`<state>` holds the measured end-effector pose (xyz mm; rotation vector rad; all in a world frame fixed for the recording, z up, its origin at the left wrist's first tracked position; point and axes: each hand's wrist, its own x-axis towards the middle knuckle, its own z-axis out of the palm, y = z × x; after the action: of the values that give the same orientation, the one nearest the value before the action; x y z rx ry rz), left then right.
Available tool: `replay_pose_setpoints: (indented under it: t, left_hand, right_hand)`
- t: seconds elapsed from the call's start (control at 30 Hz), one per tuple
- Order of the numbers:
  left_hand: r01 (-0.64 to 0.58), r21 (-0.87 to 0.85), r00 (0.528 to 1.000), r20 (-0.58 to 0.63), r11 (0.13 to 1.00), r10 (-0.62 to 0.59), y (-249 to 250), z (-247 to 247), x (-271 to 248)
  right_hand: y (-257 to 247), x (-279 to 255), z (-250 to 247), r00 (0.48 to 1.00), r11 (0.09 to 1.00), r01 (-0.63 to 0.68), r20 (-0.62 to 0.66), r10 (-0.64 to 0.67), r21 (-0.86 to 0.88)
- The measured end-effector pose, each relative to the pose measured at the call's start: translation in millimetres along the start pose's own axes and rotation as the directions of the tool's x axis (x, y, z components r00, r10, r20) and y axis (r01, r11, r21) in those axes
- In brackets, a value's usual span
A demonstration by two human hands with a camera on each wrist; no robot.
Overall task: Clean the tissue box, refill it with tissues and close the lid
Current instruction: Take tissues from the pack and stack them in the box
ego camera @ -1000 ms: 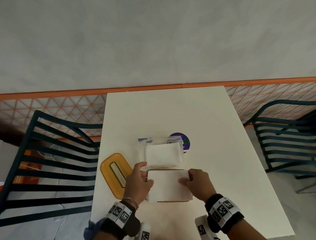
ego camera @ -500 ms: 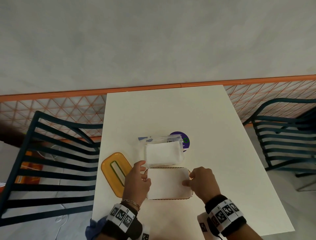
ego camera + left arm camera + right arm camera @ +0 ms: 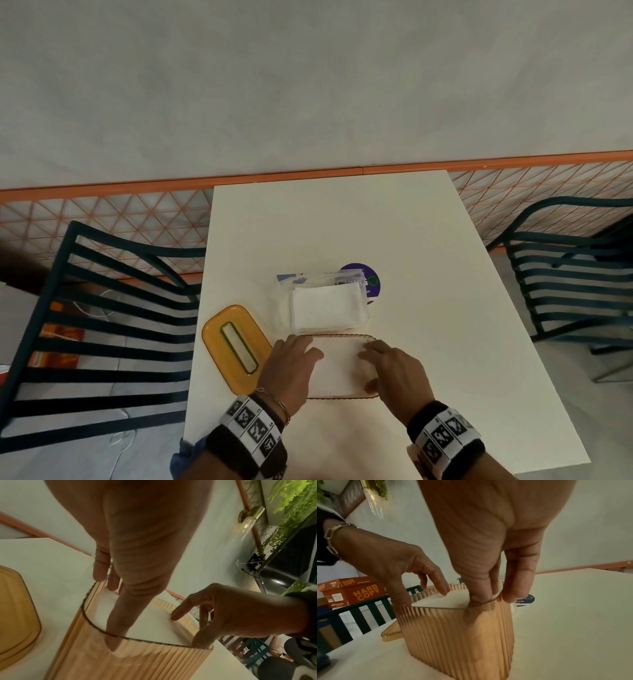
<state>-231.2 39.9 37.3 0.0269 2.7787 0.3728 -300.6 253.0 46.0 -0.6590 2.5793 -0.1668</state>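
- The left hand (image 3: 291,371) rested on the left end of the tissue stack (image 3: 339,370) inside the tissue box (image 3: 137,660), low in the head view just left of centre. Its fingers were fairly straight and pressing down, and in the left wrist view the thumb reached down inside the near wall.
- The right hand (image 3: 397,373) pressed on the stack's right end. In the right wrist view its fingers (image 3: 481,588) were tucked inside the ribbed amber wall at the corner, with one finger outside the rim. It gripped nothing that I could see.
- The box stood open on the white table (image 3: 428,257), its long axis running left to right across the frame. The white stack sat about level with the rim.
- The lid (image 3: 236,346), yellow with a slot, lay flat on the table immediately left of the box. It was angled, so its long axis ran from upper left to lower right.
- The lid was just beside the left hand and across the box from the right, so the left hand looked the likelier one to fetch it. It would probably need turning to line up with the box.
- A clear pack with more tissues (image 3: 325,303) sat directly above the box in the frame, partly covering a purple disc (image 3: 371,281).
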Motion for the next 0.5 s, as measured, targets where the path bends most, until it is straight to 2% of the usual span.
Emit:
replay_pose_setpoints:
  t: [0.1,0.17,0.23,0.33,0.4,0.5]
  left_hand:
    - [-0.011,0.065,0.999,0.034,0.998,0.009,0.3,-0.9,2.4]
    - [-0.017,0.03,0.999,0.027,0.999,0.016,-0.7,-7.2,5.9]
    - [0.017,-0.108,0.998,-0.055,0.994,-0.023,-2.3,-24.3,12.7]
    - [0.143,-0.363,0.97,-0.131,0.921,-0.202,-14.8,-52.6,41.4]
    - [0.21,-0.367,0.962,-0.09,0.906,-0.259,-32.8,-58.8,73.0]
    - [0.241,-0.219,0.969,0.117,0.946,-0.219,-54.4,-53.4,117.5]
  right_hand:
    - [1.6,1.6,4.9,1.0,1.0,0.005,-0.001,-0.005,0.016]
    - [4.0,3.4,2.2,1.0,0.998,0.017,-0.018,-0.016,0.06]
    - [8.5,4.0,-4.7,0.998,0.994,-0.012,-0.067,0.019,0.11]
    - [20.8,5.2,-9.3,0.973,0.954,-0.097,-0.175,0.151,0.285]
    - [27.1,7.4,-9.1,0.962,0.914,-0.155,-0.154,0.226,0.376]
    - [33.9,12.0,-9.0,0.966,0.867,-0.188,-0.072,0.247,0.461]
